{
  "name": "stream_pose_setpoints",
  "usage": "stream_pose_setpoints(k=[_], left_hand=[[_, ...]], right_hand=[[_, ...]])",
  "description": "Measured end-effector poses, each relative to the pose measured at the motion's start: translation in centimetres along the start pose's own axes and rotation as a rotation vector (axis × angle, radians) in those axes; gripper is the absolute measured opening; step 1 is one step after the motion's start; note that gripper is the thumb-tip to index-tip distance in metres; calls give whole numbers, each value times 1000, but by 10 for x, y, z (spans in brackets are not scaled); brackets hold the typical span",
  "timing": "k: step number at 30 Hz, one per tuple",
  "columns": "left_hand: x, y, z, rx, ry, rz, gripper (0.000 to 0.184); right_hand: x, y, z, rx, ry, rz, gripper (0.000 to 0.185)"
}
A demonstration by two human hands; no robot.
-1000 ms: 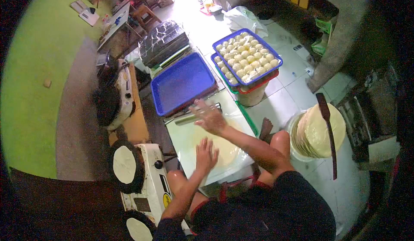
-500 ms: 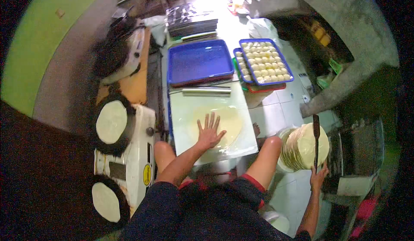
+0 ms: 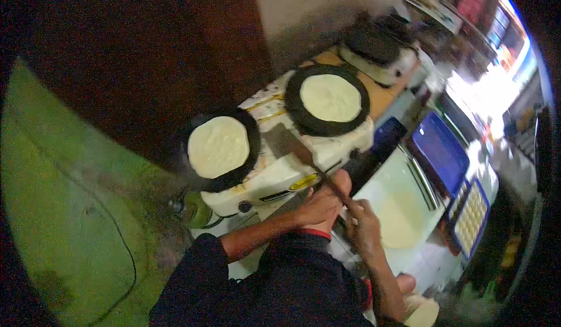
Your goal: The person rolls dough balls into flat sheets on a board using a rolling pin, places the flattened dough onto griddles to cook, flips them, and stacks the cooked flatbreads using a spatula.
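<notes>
My right hand [image 3: 363, 225] grips the handle end of a long, dark spatula [image 3: 304, 154]. Its wide blade points left, over the white two-burner stove [image 3: 274, 181], between two black round pans. My left hand [image 3: 320, 209] is at my raised knee, close beside the spatula handle; its fingers are blurred, and I cannot tell whether they touch the handle. A pale round flatbread [image 3: 219, 147] lies in the nearer pan, and another flatbread [image 3: 331, 98] in the farther one. To my right, a thin sheet of dough [image 3: 403, 219] is spread on the white board [image 3: 383, 181].
Beyond the dough are a metal rolling pin [image 3: 425, 184], a blue tray [image 3: 442, 154] and a tray of dough balls [image 3: 472, 219]. A stack of flatbreads [image 3: 422, 312] stands low at right. Behind the pans is another burner [image 3: 374, 46]. A gas cylinder [image 3: 196, 210] sits left of the stove.
My view has swung left to the stove. My left hand has come off the dough to my knee. My right hand has brought the spatula from beside the flatbread stack to the stove.
</notes>
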State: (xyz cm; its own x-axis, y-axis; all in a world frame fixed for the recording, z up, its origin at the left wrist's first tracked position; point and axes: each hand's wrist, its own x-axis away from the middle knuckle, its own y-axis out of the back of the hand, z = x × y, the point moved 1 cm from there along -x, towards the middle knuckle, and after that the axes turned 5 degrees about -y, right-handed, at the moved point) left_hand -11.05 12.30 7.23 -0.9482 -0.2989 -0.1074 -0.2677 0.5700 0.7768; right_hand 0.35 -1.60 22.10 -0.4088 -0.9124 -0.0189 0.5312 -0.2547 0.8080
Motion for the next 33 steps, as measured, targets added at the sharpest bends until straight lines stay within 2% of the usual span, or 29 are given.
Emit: stream_pose_setpoints(k=[2,4,5,7,8,11,12,13,14,16,18,19,20,23,24,27,28,31,32,33], left_hand=[[24,27,11,223,-13,-55,30],[46,11,36,462,109,-207,27],[57,3,50,583,157,-296,26],[78,36,39,325,255,-218,34],[86,51,32,116,467,99,33],[114,19,52,241,257,-337,37],[117,16,52,266,252,-348,38],[116,13,52,287,244,-356,38],[114,12,53,304,235,-364,39],[111,-13,64,428,164,-494,38],[111,4,61,373,137,-501,38],[114,37,38,260,149,-449,37],[118,58,26,149,160,-399,37],[137,42,45,248,292,-311,44],[138,46,44,264,285,-292,43],[133,68,36,291,259,-225,40],[130,79,29,298,247,-184,40],[124,134,15,269,184,-127,39],[122,157,14,258,163,-120,39],[115,185,21,318,273,-68,37]], right_hand=[[-37,-20,47,82,223,163,41],[-51,-20,87,95,378,284,41],[-45,-15,88,118,363,330,42],[-45,-8,97,169,328,421,44],[-48,1,115,227,191,522,42],[-62,-59,95,123,322,286,40],[-74,-88,103,187,273,335,40],[-98,-121,113,123,107,467,42],[-106,-143,125,175,328,344,38],[-134,-188,150,-13,431,290,32],[-152,-221,158,-316,570,230,29],[-159,-227,162,-464,640,201,27],[-163,-215,172,-540,556,281,26],[-180,-144,201,-556,257,466,26],[-188,-139,204,-606,344,382,27],[-190,-103,210,-451,398,402,30],[-190,-108,200,-406,370,441,30],[-165,-98,158,-366,462,379,30],[-155,-87,144,-330,422,339,30],[-145,-73,132,-291,385,301,30]])
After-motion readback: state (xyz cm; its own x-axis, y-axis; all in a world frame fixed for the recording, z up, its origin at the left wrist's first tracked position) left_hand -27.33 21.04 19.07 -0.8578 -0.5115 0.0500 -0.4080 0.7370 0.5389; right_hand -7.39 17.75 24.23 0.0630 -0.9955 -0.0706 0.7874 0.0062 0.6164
